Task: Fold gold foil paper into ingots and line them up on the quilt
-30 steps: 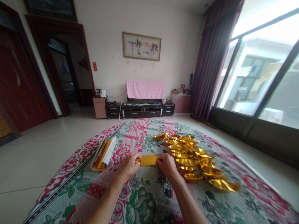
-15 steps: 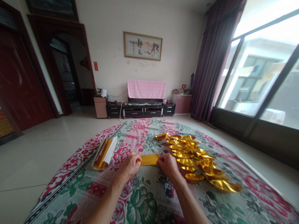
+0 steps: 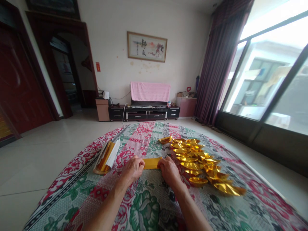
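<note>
A flat strip of folded gold foil paper [image 3: 152, 163] stretches between my two hands, above the flowered cloth. My left hand [image 3: 135, 167] pinches its left end with the fingers curled in. On the other end, my right hand [image 3: 169, 168] has the same closed pinch. Right of my right hand lie several folded gold paper ingots [image 3: 192, 166], boat-shaped and shiny, set in rough rows. To the left of my left hand rests a loosely rolled stack of gold and white paper sheets [image 3: 106, 160].
A patterned cloth [image 3: 144, 208] in red, green and white covers the round surface before me. Beyond it stand a low black cabinet [image 3: 146, 114] and a pink cloth [image 3: 150, 91] draped over something. Tall windows [image 3: 267, 80] and a purple curtain [image 3: 211, 73] are on the right.
Both hands still grip the gold strip, and my right hand is slightly nearer my left. The view has shifted a little; the ingots and paper roll stay in place.
</note>
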The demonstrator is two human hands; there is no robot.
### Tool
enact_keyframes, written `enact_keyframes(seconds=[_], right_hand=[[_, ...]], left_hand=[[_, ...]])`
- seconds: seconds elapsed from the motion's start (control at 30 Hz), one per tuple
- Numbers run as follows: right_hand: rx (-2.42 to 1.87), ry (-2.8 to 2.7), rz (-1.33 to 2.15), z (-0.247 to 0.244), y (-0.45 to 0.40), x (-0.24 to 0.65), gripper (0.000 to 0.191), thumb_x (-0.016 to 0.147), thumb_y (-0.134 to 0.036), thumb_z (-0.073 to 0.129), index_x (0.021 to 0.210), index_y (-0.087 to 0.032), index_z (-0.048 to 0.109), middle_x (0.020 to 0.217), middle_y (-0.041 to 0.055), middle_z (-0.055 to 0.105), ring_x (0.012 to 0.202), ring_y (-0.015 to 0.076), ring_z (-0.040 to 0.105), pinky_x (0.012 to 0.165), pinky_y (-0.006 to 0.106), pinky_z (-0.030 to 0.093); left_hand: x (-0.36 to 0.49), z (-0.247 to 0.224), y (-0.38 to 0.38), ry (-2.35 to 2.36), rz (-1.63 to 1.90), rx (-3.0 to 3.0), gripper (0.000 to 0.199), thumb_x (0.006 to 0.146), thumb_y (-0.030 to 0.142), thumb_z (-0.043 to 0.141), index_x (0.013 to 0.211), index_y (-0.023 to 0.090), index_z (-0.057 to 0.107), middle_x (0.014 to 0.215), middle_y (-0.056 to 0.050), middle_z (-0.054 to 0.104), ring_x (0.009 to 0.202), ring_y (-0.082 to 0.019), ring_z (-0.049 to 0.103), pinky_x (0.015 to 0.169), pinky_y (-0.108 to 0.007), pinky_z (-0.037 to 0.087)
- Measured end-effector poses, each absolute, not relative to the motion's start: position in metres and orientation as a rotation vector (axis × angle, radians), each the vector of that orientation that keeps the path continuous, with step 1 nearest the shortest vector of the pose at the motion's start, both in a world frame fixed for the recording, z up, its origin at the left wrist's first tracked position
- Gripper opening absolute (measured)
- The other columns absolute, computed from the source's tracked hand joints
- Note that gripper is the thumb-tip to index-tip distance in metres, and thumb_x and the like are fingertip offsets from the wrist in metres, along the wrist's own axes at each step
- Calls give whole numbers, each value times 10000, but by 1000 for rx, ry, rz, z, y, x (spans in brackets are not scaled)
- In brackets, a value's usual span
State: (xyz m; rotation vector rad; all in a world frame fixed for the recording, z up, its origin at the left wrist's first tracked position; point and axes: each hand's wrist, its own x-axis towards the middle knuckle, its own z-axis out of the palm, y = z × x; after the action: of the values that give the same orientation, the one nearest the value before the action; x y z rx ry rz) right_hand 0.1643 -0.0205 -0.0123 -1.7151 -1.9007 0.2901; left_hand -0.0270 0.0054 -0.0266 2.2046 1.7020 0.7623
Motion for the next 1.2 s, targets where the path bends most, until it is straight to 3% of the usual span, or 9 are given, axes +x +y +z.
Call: enact_keyframes(seconds=[0.87,1.2], right_hand=[[-1837,-1843,172,-15,-25,155,277,851,-165,364,775,-210,627,862,55,561,806,163,507,635,249,293],[-1844,-1804,-16,-20,-27,144,269,775,-454,539,734,-193,593,813,64,554,776,191,502,719,283,336]], left_hand=[[-34,-24,4,1623,696,2242,280,704,59,453,778,198,685,832,-29,592,754,-121,565,736,-233,421],[-30,-19,-1,1667,707,2270,261,696,41,465,764,187,670,819,-28,582,754,-118,550,761,-229,418]])
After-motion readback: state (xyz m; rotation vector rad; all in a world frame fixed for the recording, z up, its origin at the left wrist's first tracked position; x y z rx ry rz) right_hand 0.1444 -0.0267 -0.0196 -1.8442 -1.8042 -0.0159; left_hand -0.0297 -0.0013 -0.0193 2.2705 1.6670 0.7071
